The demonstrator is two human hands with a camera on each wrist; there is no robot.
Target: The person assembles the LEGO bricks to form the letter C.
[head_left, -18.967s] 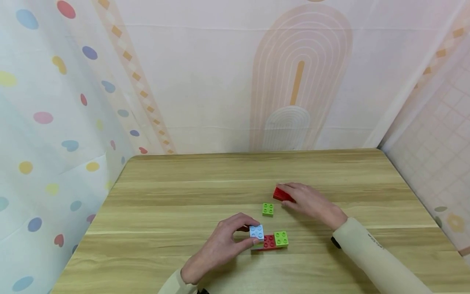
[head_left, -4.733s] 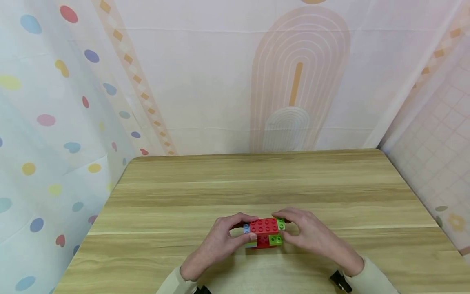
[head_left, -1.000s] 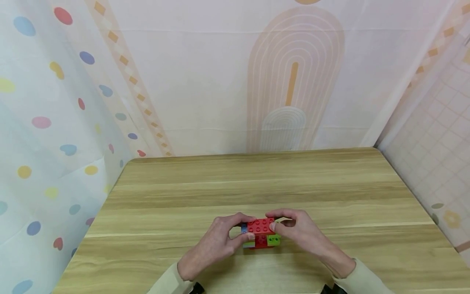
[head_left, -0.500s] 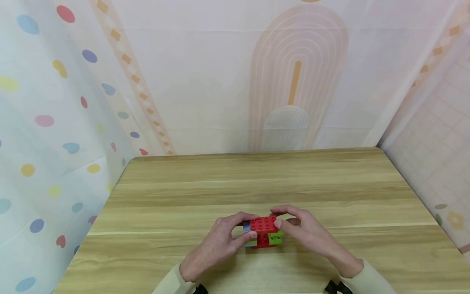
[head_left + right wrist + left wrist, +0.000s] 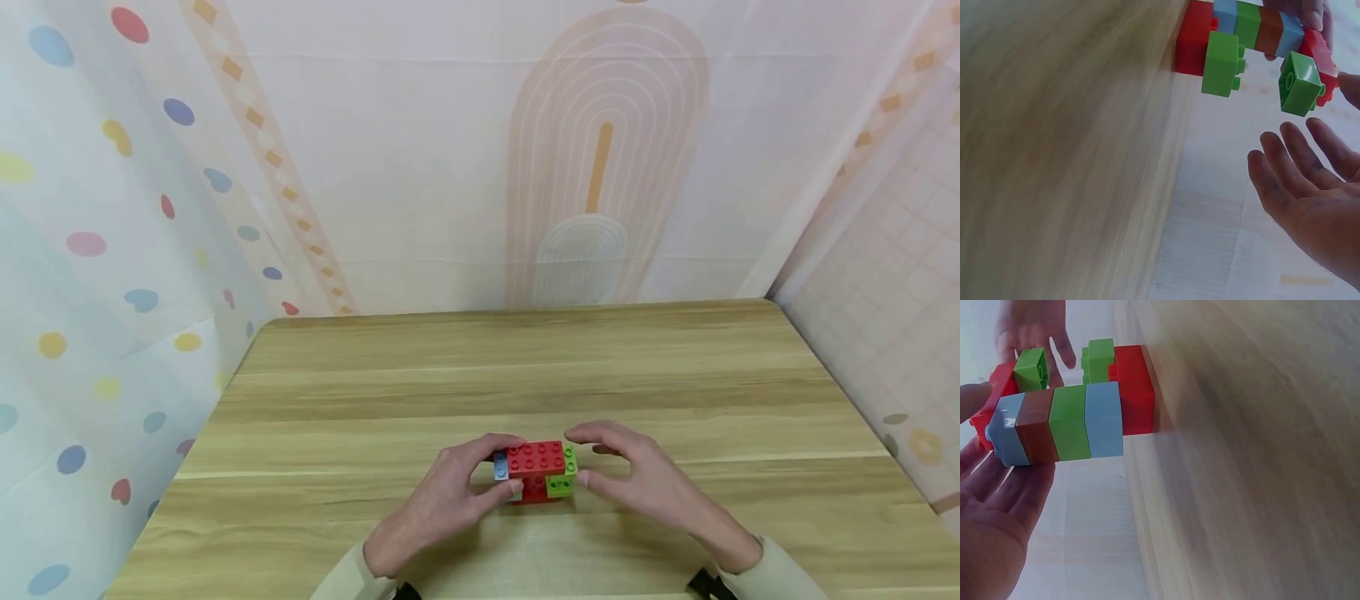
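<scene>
A toy brick build stands on the wooden table. Its base is a red brick point(image 5: 1134, 389), bearing a green brick point(image 5: 1220, 64) at the right end. At the left end rises a column of light blue, green, brownish-red and light blue bricks. A long red brick point(image 5: 536, 457) lies across the top, on the column's upper light blue brick point(image 5: 500, 467). Under its right end hangs another green brick point(image 5: 1300, 84), hollow underside showing above a gap. My left hand point(image 5: 441, 502) grips the left end, thumb in front, fingers behind. My right hand point(image 5: 651, 479) is spread beside the right end.
The wooden table point(image 5: 360, 383) extends behind and to both sides of the build. A pale patterned curtain point(image 5: 420, 183) hangs beyond its back edge, with a dotted cloth point(image 5: 97, 367) on the left.
Earlier, a red and a green brick lay apart on the table; both are now in the build. Within the last second my right hand has released the top's right end and drawn back rightward.
</scene>
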